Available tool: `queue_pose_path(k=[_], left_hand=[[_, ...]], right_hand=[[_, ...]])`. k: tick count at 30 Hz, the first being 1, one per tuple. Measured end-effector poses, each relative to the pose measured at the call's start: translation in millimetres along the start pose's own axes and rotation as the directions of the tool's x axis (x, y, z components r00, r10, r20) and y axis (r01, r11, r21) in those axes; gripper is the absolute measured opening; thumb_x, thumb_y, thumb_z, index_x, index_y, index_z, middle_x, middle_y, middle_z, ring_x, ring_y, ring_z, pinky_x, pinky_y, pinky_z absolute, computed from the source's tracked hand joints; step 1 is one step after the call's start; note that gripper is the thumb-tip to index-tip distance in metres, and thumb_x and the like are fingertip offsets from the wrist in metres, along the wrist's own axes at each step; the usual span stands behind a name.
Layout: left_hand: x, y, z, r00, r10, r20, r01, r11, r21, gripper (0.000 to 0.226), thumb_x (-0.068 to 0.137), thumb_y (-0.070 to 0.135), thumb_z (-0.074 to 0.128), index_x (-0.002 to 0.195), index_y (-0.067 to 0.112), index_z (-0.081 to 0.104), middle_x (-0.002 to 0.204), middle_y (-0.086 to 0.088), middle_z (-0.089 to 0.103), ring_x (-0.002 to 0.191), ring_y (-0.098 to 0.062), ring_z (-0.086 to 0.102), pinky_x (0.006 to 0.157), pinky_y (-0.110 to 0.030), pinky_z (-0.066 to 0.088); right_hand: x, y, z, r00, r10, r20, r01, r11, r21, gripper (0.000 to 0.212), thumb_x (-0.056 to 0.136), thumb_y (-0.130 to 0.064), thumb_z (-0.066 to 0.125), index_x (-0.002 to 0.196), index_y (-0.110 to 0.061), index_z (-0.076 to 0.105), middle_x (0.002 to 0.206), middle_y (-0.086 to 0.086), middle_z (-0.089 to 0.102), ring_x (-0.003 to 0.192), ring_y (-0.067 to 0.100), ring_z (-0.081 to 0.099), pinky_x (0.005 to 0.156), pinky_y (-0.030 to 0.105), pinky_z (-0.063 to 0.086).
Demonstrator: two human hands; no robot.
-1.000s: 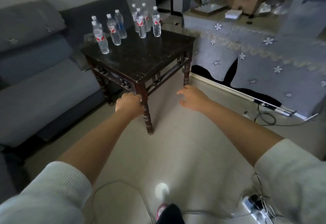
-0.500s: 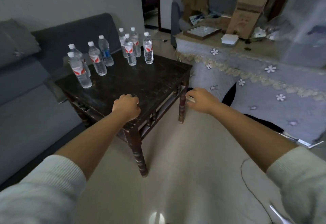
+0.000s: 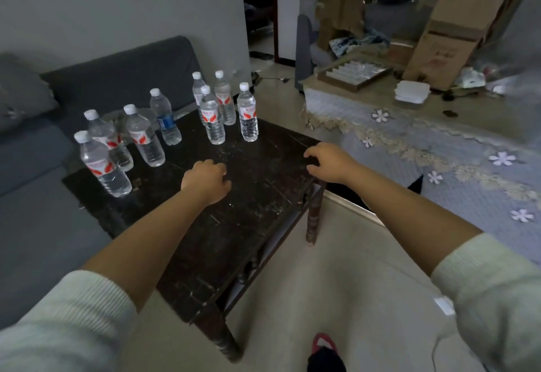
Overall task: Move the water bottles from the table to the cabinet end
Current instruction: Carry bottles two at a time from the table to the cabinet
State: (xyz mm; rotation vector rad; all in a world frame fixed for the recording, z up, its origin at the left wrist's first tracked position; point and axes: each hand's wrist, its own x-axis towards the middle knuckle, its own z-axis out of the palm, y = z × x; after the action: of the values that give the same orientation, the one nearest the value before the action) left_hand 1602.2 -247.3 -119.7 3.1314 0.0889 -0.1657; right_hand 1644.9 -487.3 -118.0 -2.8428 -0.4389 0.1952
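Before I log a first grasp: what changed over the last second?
Both hands came forward: left hand now over the table, right hand at its right edge, neither holding anything. All eight water bottles stayed standing, untouched.

There is one view, from a wide-angle camera worn on the person's head, looking forward and steeply down along both outstretched arms. It sits close above the near corner of the dark surface (image 3: 248, 225), whose far side with the water bottles (image 3: 247, 112) lies further off, toward the upper left. The floor (image 3: 336, 283) fills the lower frame; straight lines bow near the edges.
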Motion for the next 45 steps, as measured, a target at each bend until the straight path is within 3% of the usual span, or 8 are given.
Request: queue_pose_path(k=[5,14,20,32,35,39,42,45], left_hand=[[84.7,14.0,-18.2,0.994,-0.109,-0.013,0.109,0.994,-0.034,0.048,0.092,0.041,0.049,0.129,0.012,0.05,0.129,-0.014,0.051,0.123,-0.031,0.047,0.099,-0.043,0.044],[191.1,18.5,-32.2,0.981,-0.193,-0.031,0.195,0.972,0.134,0.044,0.093,0.031,0.048,0.133,0.013,0.044,0.132,-0.011,0.048,0.124,-0.028,0.045,0.096,-0.039,0.044],[263.9,-11.0,-43.4,0.964,-0.259,-0.052,0.26,0.966,0.001,0.051,0.091,0.026,0.051,0.138,0.014,0.035,0.133,-0.014,0.048,0.123,-0.033,0.047,0.092,-0.043,0.046],[394.0,-76.1,-36.1,0.965,-0.258,0.044,0.258,0.914,-0.312,0.063,0.087,0.028,0.056,0.141,0.012,0.031,0.141,-0.018,0.039,0.128,-0.035,0.042,0.101,-0.042,0.041],[412.5,-84.9,-29.7,0.968,-0.244,0.062,0.251,0.916,-0.312,0.065,0.086,0.023,0.057,0.143,0.012,0.027,0.144,-0.018,0.035,0.13,-0.034,0.04,0.102,-0.042,0.04],[430.2,-90.0,-25.0,0.972,-0.235,-0.007,0.216,0.904,-0.369,0.051,0.087,0.01,0.055,0.134,0.006,0.037,0.133,-0.02,0.047,0.118,-0.034,0.049,0.092,-0.039,0.043],[435.1,-90.9,-23.9,0.973,-0.228,-0.02,0.201,0.892,-0.405,0.045,0.086,0.011,0.059,0.127,0.004,0.04,0.128,-0.02,0.05,0.113,-0.034,0.052,0.088,-0.038,0.043],[438.5,-90.3,-22.8,0.985,-0.172,0.001,0.159,0.911,-0.38,0.047,0.085,0.015,0.061,0.128,0.004,0.042,0.131,-0.02,0.049,0.116,-0.034,0.051,0.093,-0.038,0.041]], right_hand=[[90.0,41.1,-33.9,0.998,-0.061,0.02,0.061,0.998,-0.004,0.043,0.094,-0.021,0.051,0.135,-0.009,0.046,0.133,0.019,0.048,0.121,0.033,0.048,0.097,0.033,0.041],[232.3,41.1,-64.8,0.982,-0.187,0.002,0.187,0.982,0.03,0.04,0.092,-0.018,0.052,0.13,-0.005,0.05,0.128,0.021,0.05,0.12,0.034,0.048,0.098,0.035,0.04],[319.9,10.1,-66.9,0.969,-0.247,0.01,0.247,0.969,0.005,0.04,0.09,-0.023,0.053,0.127,-0.006,0.053,0.125,0.02,0.053,0.118,0.035,0.051,0.1,0.042,0.043],[441.9,-37.4,-29.7,0.966,-0.199,0.164,0.188,0.979,0.08,0.06,0.091,-0.02,0.054,0.145,-0.015,0.029,0.142,0.018,0.037,0.129,0.036,0.042,0.106,0.038,0.039],[456.2,-36.8,-19.8,0.969,-0.174,0.176,0.161,0.983,0.088,0.052,0.091,-0.021,0.054,0.139,-0.01,0.037,0.136,0.019,0.044,0.124,0.035,0.047,0.1,0.038,0.041],[465.5,-36.8,-16.2,0.969,-0.19,0.158,0.177,0.98,0.089,0.036,0.09,-0.019,0.055,0.122,-0.003,0.05,0.124,0.019,0.051,0.114,0.035,0.052,0.089,0.035,0.044],[466.4,-33.3,-14.1,0.965,-0.202,0.168,0.19,0.978,0.088,0.032,0.086,-0.018,0.059,0.114,-0.003,0.055,0.112,0.016,0.05,0.111,0.033,0.053,0.081,0.031,0.041],[462.6,-27.3,-10.5,0.968,-0.195,0.159,0.184,0.979,0.083,0.032,0.085,-0.019,0.061,0.112,-0.002,0.056,0.111,0.017,0.05,0.11,0.035,0.054,0.083,0.034,0.044]])
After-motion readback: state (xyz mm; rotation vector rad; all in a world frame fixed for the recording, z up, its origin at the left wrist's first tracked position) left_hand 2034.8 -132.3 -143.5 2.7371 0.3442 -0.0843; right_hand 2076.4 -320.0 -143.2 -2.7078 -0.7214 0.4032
